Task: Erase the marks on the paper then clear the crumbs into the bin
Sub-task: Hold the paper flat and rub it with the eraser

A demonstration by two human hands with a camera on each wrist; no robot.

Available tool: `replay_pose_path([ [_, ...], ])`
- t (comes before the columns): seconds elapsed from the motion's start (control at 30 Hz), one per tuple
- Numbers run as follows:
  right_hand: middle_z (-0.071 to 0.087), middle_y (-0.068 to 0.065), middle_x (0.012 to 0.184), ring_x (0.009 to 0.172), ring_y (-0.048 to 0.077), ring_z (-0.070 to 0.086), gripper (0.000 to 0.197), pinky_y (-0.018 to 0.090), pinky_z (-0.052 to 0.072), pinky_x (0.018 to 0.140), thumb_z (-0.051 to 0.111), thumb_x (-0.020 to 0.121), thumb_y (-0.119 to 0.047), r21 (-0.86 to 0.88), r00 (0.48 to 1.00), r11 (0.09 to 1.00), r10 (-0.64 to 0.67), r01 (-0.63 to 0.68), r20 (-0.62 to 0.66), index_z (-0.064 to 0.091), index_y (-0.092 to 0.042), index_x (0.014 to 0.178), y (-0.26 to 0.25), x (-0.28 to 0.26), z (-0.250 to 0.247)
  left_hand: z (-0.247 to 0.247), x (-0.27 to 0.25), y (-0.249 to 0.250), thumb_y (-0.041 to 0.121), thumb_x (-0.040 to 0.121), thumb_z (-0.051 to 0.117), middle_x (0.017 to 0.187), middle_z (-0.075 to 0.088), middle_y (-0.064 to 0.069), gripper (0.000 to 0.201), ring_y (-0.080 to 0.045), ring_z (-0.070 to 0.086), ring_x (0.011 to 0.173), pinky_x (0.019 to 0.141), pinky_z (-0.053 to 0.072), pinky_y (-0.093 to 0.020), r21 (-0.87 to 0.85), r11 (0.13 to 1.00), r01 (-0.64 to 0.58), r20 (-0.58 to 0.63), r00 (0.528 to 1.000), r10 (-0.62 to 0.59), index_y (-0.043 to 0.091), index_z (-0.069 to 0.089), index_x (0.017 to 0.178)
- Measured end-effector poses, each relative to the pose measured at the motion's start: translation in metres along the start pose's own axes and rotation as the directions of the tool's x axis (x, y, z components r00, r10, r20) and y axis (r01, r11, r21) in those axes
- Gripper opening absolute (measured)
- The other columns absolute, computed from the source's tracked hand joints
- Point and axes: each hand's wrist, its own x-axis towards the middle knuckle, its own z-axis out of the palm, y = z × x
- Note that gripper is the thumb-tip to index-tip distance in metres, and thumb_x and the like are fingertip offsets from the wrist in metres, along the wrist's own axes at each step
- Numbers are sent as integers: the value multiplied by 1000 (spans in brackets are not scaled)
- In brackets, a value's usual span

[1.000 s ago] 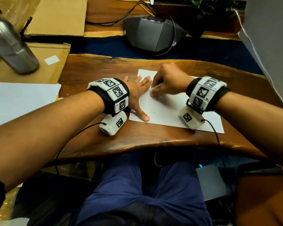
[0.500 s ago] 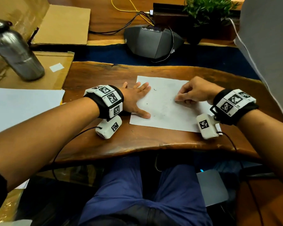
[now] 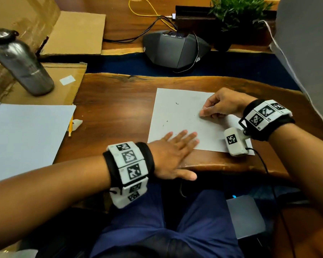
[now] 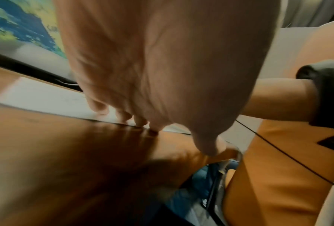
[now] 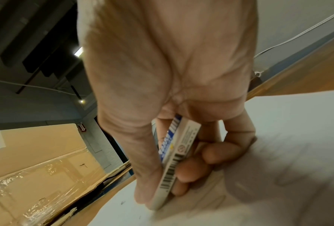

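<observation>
1. A dark wooden table (image 3: 119, 112) with a wavy live edge carries everything
2. A white sheet of paper (image 3: 177, 116) lies flat at its centre, specked with small dark crumbs (image 3: 177, 103)
3. At 9 o'clock lies a large pale sheet (image 3: 26, 138), a yellow pencil (image 3: 70, 127) at its edge
4. At 10 o'clock, flat cardboard (image 3: 67, 90) bears a steel bottle (image 3: 21, 64)
5. At 12 o'clock sits a grey device (image 3: 172, 51)

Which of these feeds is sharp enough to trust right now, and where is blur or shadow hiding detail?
Head view: sharp but dim, edges bowed by the wide lens; crumbs on the paper are readable. Left wrist view: motion-blurred, the left hand fills it, casting a dark shadow on the table. Right wrist view: eraser barcode is crisp, the paper beyond soft and shadowed by the right hand.
</observation>
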Motion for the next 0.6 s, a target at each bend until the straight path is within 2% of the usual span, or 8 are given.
replay_pose_path([
  [0.1,75,19,94,70,18,59,24,28,49,63,84,77,-31,-3,1000,1000,-9,9,5,79,-10,87,1,1,0,-1,-18,-32,86,76,20,154,-37,-5,113,-22,-30,144,122,-6,-47,-42,982,185,47,982,-183,15,-28,150],
  [0.2,75,19,93,71,20,60,23,32,50,66,85,76,-31,-10,1000,1000,-5,6,12,79,-10,86,0,3,-1,-7,-24,-44,92,67,16,155,-35,-11,124,-26,-28,145,122,-7,-45,-44,929,366,71,929,-363,9,-27,149],
  [0.27,75,19,92,72,21,59,22,34,50,68,85,77,-31,-17,1000,1000,-1,1,18,79,-11,85,-1,3,-2,-11,-14,-33,92,71,20,156,-33,-13,124,-28,-28,145,122,-8,-45,-17,946,325,-16,946,-325,7,-24,150],
  [0.33,74,18,85,71,22,58,22,34,49,68,85,76,-30,-15,1000,1000,-1,1,15,79,-10,84,-1,4,-2,-16,4,-14,88,76,25,157,-30,-12,119,-26,-27,145,121,-8,-45,35,987,157,-69,986,-154,8,-21,152],
  [0.4,71,14,77,70,22,57,23,33,48,66,85,77,-30,-8,1000,1000,1,-1,13,79,-9,84,-1,4,-2,-20,24,-1,83,82,29,159,-27,-8,113,-23,-24,147,121,-9,-45,49,998,26,-36,999,-24,11,-20,153],
  [0.47,70,11,76,69,22,57,22,32,47,63,85,78,-29,-7,1000,1000,6,-6,17,78,-9,84,0,5,-2,-26,40,-6,79,86,31,160,-26,-4,107,-21,-22,148,121,-9,-45,25,999,21,-4,1000,-21,14,-19,154],
  [0.6,70,10,75,69,22,58,23,33,48,64,85,77,-31,-15,1000,1000,12,-12,14,78,-10,84,1,7,-1,-37,44,-43,71,92,29,161,-24,2,93,-18,-21,148,121,-9,-45,-33,999,21,-13,1000,-21,19,-15,155],
])
